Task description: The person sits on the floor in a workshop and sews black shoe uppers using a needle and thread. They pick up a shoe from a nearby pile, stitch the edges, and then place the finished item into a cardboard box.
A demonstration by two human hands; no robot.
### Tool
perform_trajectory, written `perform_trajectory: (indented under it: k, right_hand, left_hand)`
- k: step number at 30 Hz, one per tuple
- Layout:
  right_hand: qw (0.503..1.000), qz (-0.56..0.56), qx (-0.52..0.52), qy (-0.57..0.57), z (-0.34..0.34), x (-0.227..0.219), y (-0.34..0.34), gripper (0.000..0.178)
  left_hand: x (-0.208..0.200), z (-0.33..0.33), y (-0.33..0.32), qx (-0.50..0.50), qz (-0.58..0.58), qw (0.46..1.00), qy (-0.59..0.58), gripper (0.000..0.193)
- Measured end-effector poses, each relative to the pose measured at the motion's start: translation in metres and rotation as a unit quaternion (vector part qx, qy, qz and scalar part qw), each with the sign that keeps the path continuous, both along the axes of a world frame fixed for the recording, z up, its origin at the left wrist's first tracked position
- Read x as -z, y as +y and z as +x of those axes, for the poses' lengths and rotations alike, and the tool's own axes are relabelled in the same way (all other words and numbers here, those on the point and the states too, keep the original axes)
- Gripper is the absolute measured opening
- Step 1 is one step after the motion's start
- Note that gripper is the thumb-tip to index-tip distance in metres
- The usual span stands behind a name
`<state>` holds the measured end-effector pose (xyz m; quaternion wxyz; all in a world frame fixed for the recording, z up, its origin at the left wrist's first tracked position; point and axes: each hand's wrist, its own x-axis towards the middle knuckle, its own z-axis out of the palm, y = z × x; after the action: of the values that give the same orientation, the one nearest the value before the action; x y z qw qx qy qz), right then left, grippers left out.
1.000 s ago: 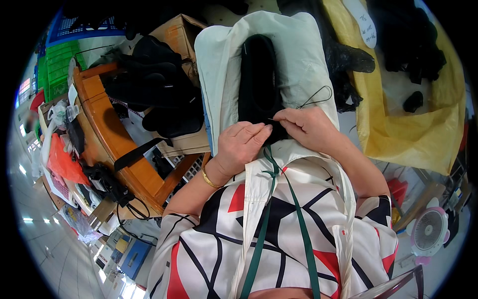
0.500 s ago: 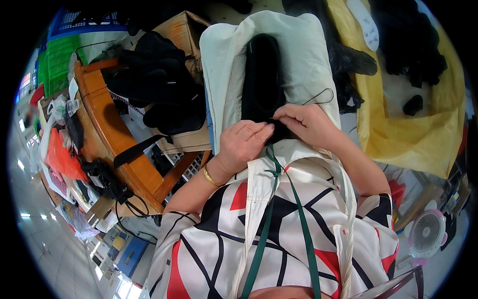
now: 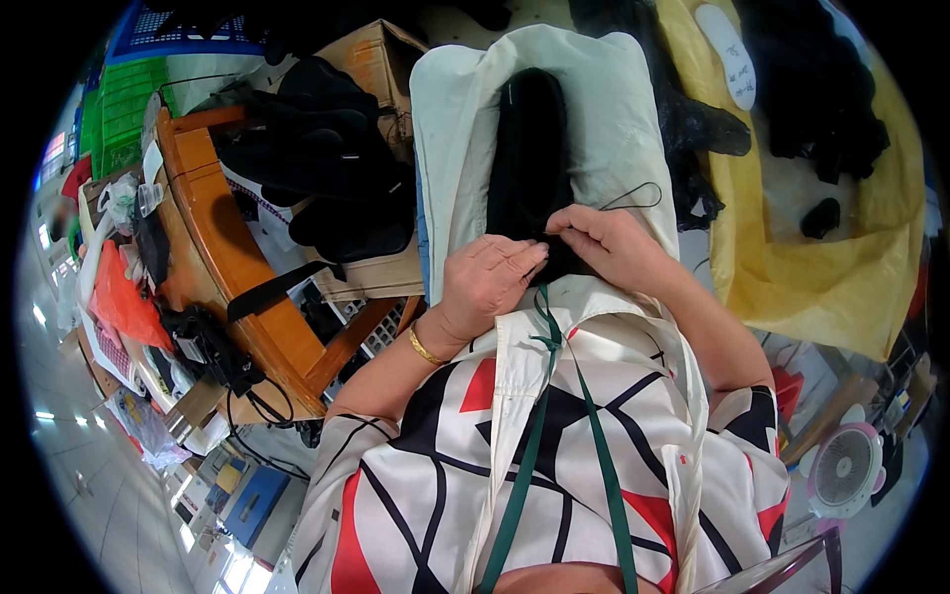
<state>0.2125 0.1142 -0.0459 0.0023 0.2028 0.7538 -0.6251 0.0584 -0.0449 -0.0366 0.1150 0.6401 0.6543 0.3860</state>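
Observation:
A black shoe (image 3: 546,109) of soft fabric lies lengthwise on a thick white cloth pad (image 3: 618,109) in front of my body. Its near end is under my fingers. My left hand (image 3: 492,274) has its fingers pressed together on the near left side of the shoe, gripping the edge; the thumb is hidden. Opposite it, my right hand (image 3: 612,246) pinches a thin needle-like thing between thumb and forefinger, close to the shoe's opening. From behind those fingers a thin dark loop (image 3: 648,186) sticks out over the pad. Whether the needle-like tip enters the fabric is too small to tell.
Several black shoes (image 3: 346,223) are piled by a cardboard box (image 3: 371,64) and a wooden frame (image 3: 213,218) on the left. To the right, a yellow sheet (image 3: 802,297) bears black pieces and a white sole-shaped piece (image 3: 727,54). A fan (image 3: 844,463) stands lower right.
Both hands keep nearly the same place and grip on the shoe. The dark loop by my right hand has tilted slightly. The whole view has shifted a little.

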Motion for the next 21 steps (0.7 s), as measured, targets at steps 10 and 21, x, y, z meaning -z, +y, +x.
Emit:
perform_trajectory:
  k: [10, 21]
  right_hand:
    - [1.000, 0.004, -0.007, -0.022, -0.005, -0.003, -0.003, 0.013]
    - [0.991, 0.120, -0.045, -0.043, -0.034, -0.028, 0.002, 0.012]
  left_hand:
    - [0.000, 0.001, -0.001, -0.007, -0.003, 1.000, -0.007, 0.025]
    - [-0.002, 0.001, -0.005, 0.003, 0.012, 0.997, 0.081, 0.027]
